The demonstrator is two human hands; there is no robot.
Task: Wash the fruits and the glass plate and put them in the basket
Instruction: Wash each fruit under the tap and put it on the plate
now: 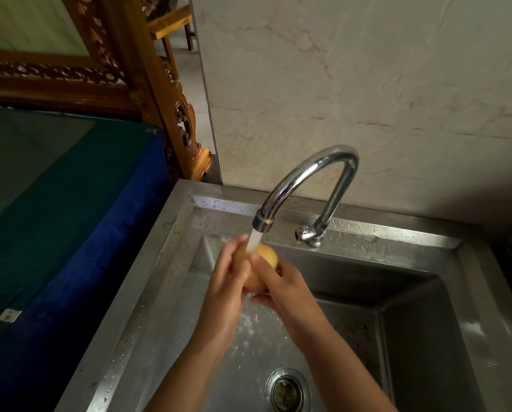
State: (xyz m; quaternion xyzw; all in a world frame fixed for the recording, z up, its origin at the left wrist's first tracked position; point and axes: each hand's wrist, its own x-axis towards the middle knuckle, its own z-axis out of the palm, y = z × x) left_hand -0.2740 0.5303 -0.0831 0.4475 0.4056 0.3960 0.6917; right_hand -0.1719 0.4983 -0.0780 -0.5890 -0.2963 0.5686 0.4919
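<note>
Both hands on one fruit [263, 267] under the tap [305, 185], over the sink [352, 242]. Stream hits the fruit's top, water splashing off into the basin below.

Grip: left hand [226, 281] lies along the fruit's left side, fingers fairly straight and pressed flat to it, tips up by the stream. Right hand [281, 288] wraps it from the right, fingers curled round the underside. So the fruit is sandwiched — right holds, left looks like the rubbing hand.

Step in hand, as I read it: rinsing a fruit, early-to-mid task.

To do it well:
- keep the fruit in the stream and roll it so every side gets water, not just the top
- rub with the flat left palm, keep the right cupped underneath — wet skin is slippery, and a drop goes toward the drain [287, 392]
- stay low over the basin to limit splash onto the rim

Hard to make out:
- fruit type unclear; yellowish, roundish, mostly covered by the hands
- left hand is motion-blurred, so exact finger contact is a guess
- basket, glass plate and other fruits are not in view
- something sits in the drain strainer, cannot tell what
- tap handle position not readable
</note>
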